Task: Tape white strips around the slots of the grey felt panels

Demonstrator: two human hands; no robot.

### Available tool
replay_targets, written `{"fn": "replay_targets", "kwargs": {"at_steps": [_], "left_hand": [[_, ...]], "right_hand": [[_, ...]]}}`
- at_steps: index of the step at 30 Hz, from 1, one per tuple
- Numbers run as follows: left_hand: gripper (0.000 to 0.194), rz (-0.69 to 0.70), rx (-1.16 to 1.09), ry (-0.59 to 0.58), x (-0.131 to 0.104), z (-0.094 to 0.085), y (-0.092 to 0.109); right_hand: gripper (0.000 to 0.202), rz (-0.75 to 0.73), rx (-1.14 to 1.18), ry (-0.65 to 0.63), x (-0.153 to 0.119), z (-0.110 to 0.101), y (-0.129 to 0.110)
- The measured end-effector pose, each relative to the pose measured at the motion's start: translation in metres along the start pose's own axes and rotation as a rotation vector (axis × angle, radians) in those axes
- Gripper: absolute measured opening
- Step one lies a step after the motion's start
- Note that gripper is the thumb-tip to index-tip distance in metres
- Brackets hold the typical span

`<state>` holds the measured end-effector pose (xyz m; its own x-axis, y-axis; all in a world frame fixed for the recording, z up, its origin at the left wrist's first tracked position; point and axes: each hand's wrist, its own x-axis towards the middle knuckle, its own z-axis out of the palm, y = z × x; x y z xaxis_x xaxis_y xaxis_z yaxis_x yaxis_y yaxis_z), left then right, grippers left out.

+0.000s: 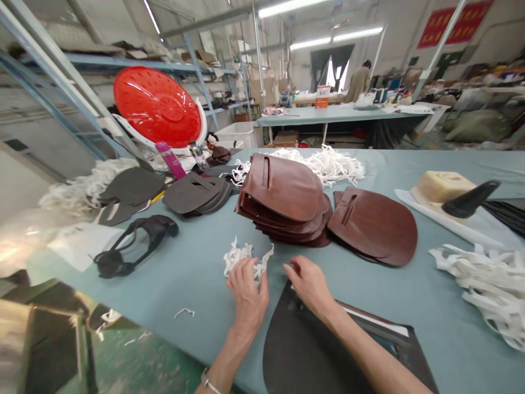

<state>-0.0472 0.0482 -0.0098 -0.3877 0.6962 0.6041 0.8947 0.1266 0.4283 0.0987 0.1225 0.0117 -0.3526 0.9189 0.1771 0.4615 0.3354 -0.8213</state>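
Near the table's front edge lies a dark panel (315,350) with a slot and a white strip (377,322) along its upper part. My right hand (309,282) is over the panel's upper left corner, fingers curled, and whether it pinches anything is too small to tell. To its left, my left hand (247,290) rests at a small heap of white strips (238,256), its thumb and fingers apart around a few of them. Behind both hands stands a stack of brown leather flaps (283,191), with a lower brown pile (375,224) on its right.
Black straps (135,243) and dark grey pieces (197,192) lie at left. White strips are heaped behind the stack (332,164) and at right (488,290). A yellowish block (443,187) and a black-handled tool (471,199) sit at back right.
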Motion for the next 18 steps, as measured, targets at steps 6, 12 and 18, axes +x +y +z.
{"fn": "replay_targets", "kwargs": {"at_steps": [6,12,18], "left_hand": [[0.049,0.081,0.129,-0.092,-0.004,0.022,0.004],[0.025,0.084,0.281,-0.147,0.003,0.01,-0.054],[0.044,0.081,0.27,-0.143,0.015,-0.006,-0.033]], "right_hand": [[0.024,0.326,0.543,0.153,0.057,0.058,-0.014],[0.035,0.421,0.774,0.315,0.014,-0.006,0.034],[0.035,0.492,0.855,0.295,-0.042,-0.079,0.048]]}}
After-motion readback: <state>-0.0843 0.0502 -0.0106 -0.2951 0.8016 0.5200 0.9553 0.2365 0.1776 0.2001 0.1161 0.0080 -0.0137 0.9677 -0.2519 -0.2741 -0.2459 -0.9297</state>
